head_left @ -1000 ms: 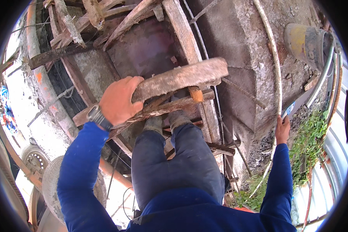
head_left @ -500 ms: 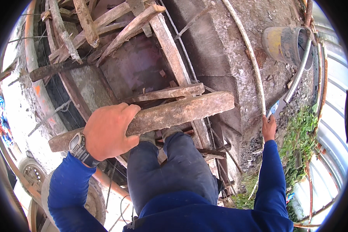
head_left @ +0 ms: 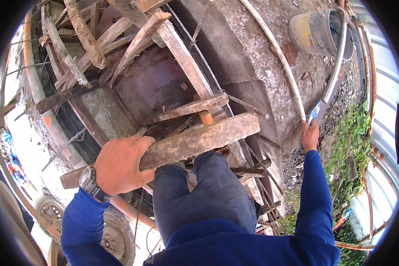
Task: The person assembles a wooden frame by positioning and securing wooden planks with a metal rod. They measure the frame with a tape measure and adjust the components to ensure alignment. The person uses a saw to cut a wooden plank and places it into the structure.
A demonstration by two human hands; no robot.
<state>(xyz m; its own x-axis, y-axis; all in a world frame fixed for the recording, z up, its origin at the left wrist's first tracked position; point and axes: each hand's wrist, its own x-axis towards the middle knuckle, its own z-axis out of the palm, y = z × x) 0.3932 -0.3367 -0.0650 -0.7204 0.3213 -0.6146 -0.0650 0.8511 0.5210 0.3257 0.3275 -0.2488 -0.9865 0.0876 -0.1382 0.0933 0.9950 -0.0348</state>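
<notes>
My left hand (head_left: pixel 123 165), with a watch on its wrist, grips a rough, dirt-caked wooden board (head_left: pixel 208 138) near its left end. The board slants across the front of my legs, its right end higher in the picture. Out to the right, my right hand (head_left: pixel 310 135) is closed round the blue and white handle of what looks like a handsaw (head_left: pixel 314 111). Its grey blade points away from me, partly behind a pale bent pole. The saw is well apart from the board.
Rough timbers (head_left: pixel 139 46) form a frame around a pit in front of me. A dirty yellow-grey bucket (head_left: pixel 312 33) lies tipped at the far right. A long pale pole (head_left: pixel 277 53) crosses the dirt bank, with green plants (head_left: pixel 348 146) and metal sheeting (head_left: pixel 385 106) beyond. Wheels (head_left: pixel 115 235) stand lower left.
The board and my left hand sit slightly lower in the picture, and the right hand with the saw slightly higher. The surroundings have shifted as the view turned. Both grips stay the same.
</notes>
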